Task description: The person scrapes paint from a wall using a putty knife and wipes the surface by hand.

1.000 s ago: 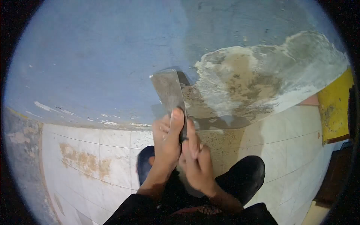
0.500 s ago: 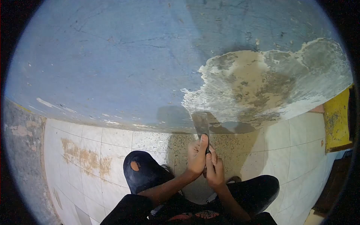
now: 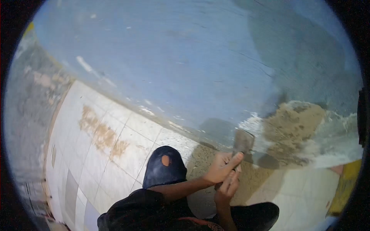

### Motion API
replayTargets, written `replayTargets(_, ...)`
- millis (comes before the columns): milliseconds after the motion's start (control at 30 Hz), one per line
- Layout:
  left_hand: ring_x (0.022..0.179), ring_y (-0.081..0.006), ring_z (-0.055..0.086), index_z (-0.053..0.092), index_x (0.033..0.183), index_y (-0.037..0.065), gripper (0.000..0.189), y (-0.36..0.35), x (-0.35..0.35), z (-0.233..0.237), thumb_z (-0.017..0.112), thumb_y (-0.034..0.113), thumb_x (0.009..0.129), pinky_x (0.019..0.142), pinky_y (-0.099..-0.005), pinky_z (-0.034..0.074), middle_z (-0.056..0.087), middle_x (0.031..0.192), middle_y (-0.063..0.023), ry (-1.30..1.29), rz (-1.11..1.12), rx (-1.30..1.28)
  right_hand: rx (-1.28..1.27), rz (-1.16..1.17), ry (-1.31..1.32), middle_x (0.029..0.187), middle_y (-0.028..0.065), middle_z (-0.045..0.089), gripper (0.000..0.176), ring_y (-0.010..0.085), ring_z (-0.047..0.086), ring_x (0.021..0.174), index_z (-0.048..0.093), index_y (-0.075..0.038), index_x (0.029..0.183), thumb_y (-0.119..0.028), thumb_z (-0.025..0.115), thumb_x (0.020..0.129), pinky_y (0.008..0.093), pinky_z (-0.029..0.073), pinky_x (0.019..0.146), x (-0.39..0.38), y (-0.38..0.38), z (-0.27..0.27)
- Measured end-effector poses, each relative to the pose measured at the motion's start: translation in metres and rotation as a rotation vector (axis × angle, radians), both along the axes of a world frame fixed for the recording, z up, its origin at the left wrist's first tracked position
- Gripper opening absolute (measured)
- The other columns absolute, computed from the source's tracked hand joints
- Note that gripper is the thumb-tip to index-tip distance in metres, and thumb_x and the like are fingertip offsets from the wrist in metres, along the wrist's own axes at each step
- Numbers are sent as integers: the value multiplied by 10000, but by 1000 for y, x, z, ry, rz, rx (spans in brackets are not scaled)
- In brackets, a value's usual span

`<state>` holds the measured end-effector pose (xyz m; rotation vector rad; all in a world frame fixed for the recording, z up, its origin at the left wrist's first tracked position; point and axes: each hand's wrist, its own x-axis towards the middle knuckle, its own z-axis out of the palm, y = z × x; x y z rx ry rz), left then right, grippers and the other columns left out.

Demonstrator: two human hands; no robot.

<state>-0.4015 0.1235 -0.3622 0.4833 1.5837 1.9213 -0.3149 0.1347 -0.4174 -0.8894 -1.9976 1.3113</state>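
Observation:
A metal scraper (image 3: pixel 244 141) stands with its wide blade up against the blue wall (image 3: pixel 154 57), beside the left edge of a patch of bare plaster (image 3: pixel 295 123). My left hand (image 3: pixel 221 168) is closed round the scraper, its thumb lying along the lower blade. Just below it, my right hand (image 3: pixel 227 189) grips the handle, which the fingers mostly hide. The two hands touch each other.
White floor tiles (image 3: pixel 131 134) with brown stains and scattered flakes lie below the wall. My bent knee (image 3: pixel 165 169) is left of the hands. A grey wall (image 3: pixel 32 111) stands at far left, a yellow object (image 3: pixel 347 184) at right.
The view has turned and tilted, so the wall patch, hands and scraper appear lower and further right. Both hands still hold the scraper near the patch's left edge.

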Motion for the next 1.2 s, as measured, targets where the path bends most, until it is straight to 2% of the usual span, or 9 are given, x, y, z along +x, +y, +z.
replayTargets(133, 388, -82, 457, 515, 613, 26, 444, -1, -1, 10, 448, 349, 910, 386, -219, 353, 502, 470, -21, -107, -77, 101, 139, -71, 38, 616, 59, 455, 392, 101, 428, 500, 365, 46, 1214, -240, 343, 947, 239, 338, 421, 5, 0, -10)
replayTargets(233, 381, -79, 456, 513, 588, 37, 479, -5, 0, 15, 437, 386, 907, 380, -207, 346, 493, 452, -22, -142, -83, 11, 202, 64, -12, 622, 40, 448, 339, 87, 415, 484, 417, 36, 1098, -261, 352, 948, 240, 327, 407, 10, 2, -1)
replayTargets(333, 365, -83, 450, 512, 587, 42, 497, -1, 1, 21, 431, 419, 901, 370, -209, 349, 487, 445, -27, -90, -61, 4, 133, 46, -9, 625, 28, 439, 295, 69, 404, 475, 435, 0, 927, -283, 358, 947, 225, 300, 391, 8, 1, 1)
replayTargets(400, 358, -87, 447, 511, 596, 40, 496, -1, 4, 23, 429, 422, 901, 364, -213, 350, 480, 438, -29, -115, -46, 21, -394, 48, 100, 579, 5, 420, 310, 56, 387, 453, 424, -33, 774, -284, 364, 945, 210, 277, 387, 6, 7, 29)
replayTargets(533, 338, -107, 435, 507, 618, 34, 481, 5, 11, 29, 428, 413, 903, 347, -227, 352, 461, 420, -42, -239, -27, 158, -472, 134, 104, 524, -12, 397, 359, 51, 373, 427, 436, -35, 694, -282, 366, 945, 207, 262, 381, 8, 17, 53)
replayTargets(600, 329, -114, 427, 502, 616, 35, 474, 6, 14, 26, 426, 402, 906, 340, -231, 349, 456, 417, -46, -252, -18, 179, -358, 136, 130, 493, -27, 388, 392, 49, 370, 418, 428, -43, 633, -276, 372, 943, 213, 262, 382, 8, 18, 50)
replayTargets(800, 327, -101, 428, 508, 617, 28, 457, -1, 7, 23, 467, 391, 892, 342, -214, 332, 464, 422, -49, -265, -19, 170, -466, 90, 160, 506, -19, 409, 393, 53, 390, 431, 437, -41, 627, -269, 378, 942, 214, 268, 388, 0, 5, 52)
replayTargets(1100, 343, -78, 437, 525, 606, 19, 453, -14, -10, 25, 501, 379, 879, 351, -201, 318, 478, 422, -44, -156, -98, -10, -533, 52, 203, 520, -16, 413, 347, 50, 384, 430, 476, -18, 766, -264, 322, 955, 203, 293, 387, -10, -17, 32)
replayTargets(1200, 353, -70, 439, 529, 605, 16, 451, -18, -14, 28, 516, 379, 872, 357, -195, 310, 480, 425, -38, -138, -107, -58, -709, -8, 205, 643, 55, 438, 239, 98, 425, 537, 467, 33, 865, -191, 406, 923, 283, 350, 480, -11, -23, 22)
